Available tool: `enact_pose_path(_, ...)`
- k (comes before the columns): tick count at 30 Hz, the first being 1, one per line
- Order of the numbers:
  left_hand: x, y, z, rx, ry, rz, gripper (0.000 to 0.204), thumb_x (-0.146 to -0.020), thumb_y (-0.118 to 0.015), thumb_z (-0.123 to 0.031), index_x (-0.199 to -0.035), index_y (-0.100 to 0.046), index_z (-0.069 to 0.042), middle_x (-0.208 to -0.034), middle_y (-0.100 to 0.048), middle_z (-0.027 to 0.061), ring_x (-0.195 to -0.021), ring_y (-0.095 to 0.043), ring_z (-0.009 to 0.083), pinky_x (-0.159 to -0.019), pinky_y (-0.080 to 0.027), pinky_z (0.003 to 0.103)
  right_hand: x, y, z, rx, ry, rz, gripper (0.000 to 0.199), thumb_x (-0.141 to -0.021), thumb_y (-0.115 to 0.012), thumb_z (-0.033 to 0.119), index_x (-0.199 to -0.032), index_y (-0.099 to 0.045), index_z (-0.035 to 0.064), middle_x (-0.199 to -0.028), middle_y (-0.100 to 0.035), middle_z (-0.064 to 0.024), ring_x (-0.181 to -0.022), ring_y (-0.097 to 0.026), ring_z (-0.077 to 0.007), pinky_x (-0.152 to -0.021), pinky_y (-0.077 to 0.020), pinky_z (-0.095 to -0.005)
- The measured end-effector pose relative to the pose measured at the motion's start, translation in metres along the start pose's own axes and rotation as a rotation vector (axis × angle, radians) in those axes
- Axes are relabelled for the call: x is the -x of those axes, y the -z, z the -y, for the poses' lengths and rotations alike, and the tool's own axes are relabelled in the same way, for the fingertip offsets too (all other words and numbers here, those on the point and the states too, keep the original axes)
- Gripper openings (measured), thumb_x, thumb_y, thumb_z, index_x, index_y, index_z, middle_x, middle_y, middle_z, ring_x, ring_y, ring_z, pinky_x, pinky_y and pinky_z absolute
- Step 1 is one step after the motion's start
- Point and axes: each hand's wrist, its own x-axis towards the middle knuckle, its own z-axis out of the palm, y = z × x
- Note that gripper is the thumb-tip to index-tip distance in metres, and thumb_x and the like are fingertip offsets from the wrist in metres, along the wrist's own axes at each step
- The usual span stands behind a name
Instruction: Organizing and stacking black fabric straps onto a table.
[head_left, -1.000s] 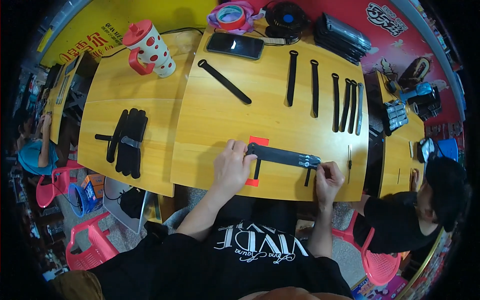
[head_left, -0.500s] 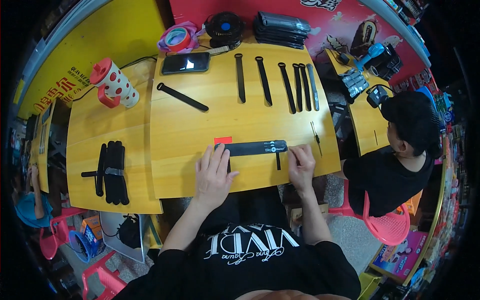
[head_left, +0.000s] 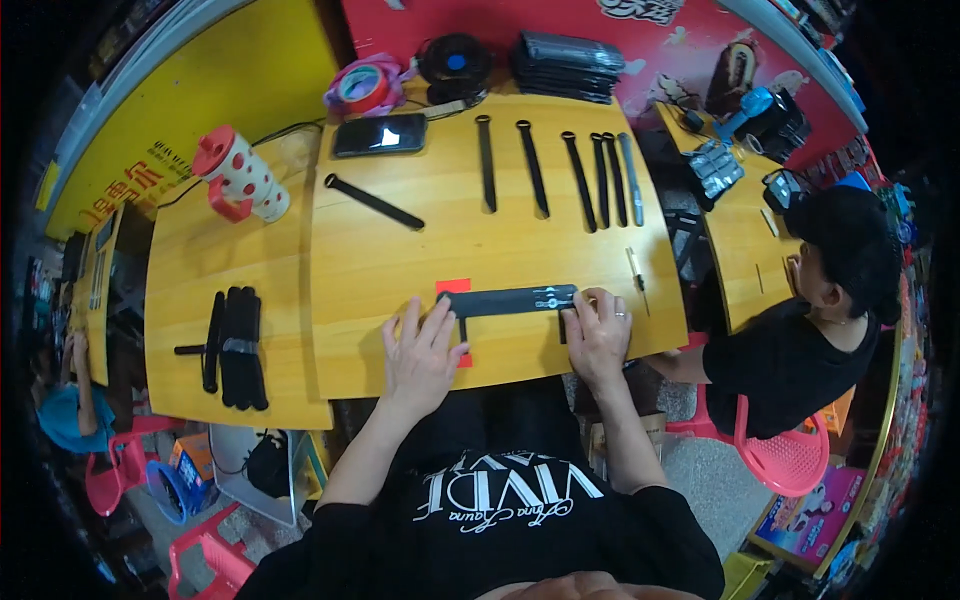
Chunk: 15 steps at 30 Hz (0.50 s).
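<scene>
A long flat black band [head_left: 510,301] with pale markings near its right end lies crosswise on the table before me. Two narrow black straps come out from under it: the left strap [head_left: 463,329] and the right strap [head_left: 562,327]. My left hand [head_left: 420,358] is open, its spread fingertips touching the band's left end. At the other end, my right hand [head_left: 600,340] has its fingers stretched over the corner and its thumb beside the right strap. Red patches [head_left: 454,286] on the tabletop show behind and in front of the band's left end.
Several black looped straps [head_left: 533,170] lie farther back on the table [head_left: 380,270]. Behind them are a phone [head_left: 380,135], tape roll [head_left: 362,88], fan [head_left: 455,65] and stacked black packs [head_left: 567,66]. A screwdriver-like tool [head_left: 637,276] lies right; a person [head_left: 800,320] sits beyond.
My right hand has opened from a closed, pinched shape and moved onto the band's right end. My left hand stays at the left end. The whole view has shifted slightly.
</scene>
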Motion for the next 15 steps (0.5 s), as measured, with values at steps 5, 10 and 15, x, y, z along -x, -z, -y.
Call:
enact_pose_path(5, -0.023, 0.012, 0.017, 0.065, -0.124, 0.08, 0.032, -0.084, -0.066, -0.016, -0.113, -0.064, -0.003, -0.121, -0.061, 0.0125, -0.117, -0.049, 0.0347, -0.094, -0.037, 0.047, 0.004, 0.01, 0.0, 0.06, 0.036, 0.006, 0.031, -0.081, -0.068, 0.018, -0.107, -0.065, -0.0001, -0.109, -0.057, -0.0142, -0.098, -0.052, -0.0333, -0.08, -0.0405, -0.0441)
enact_pose_path(10, -0.104, 0.01, 0.076, -0.495, -0.252, -0.163, 0.032, -0.078, -0.061, -0.005, -0.11, -0.06, -0.003, -0.107, -0.061, 0.0118, -0.109, -0.054, 0.0305, -0.088, -0.041, 0.043, 0.013, -0.003, -0.015, -0.282, -0.031, -0.201, 0.019, -0.083, -0.063, 0.003, -0.101, -0.063, -0.0039, -0.1, -0.06, -0.0175, -0.091, -0.056, -0.0365, -0.079, -0.0454, -0.043)
enact_pose_path(15, -0.135, -0.011, 0.123, -0.379, -0.272, 0.167, 0.017, -0.078, -0.057, -0.006, -0.095, -0.06, -0.003, -0.101, -0.057, 0.0117, -0.101, -0.054, 0.0274, -0.084, -0.042, 0.041, 0.013, -0.006, -0.011, -0.374, -0.095, -0.265, 0.016, -0.083, -0.062, -0.002, -0.099, -0.062, -0.0045, -0.095, -0.062, -0.0192, -0.087, -0.06, -0.0361, -0.075, -0.0494, -0.0405)
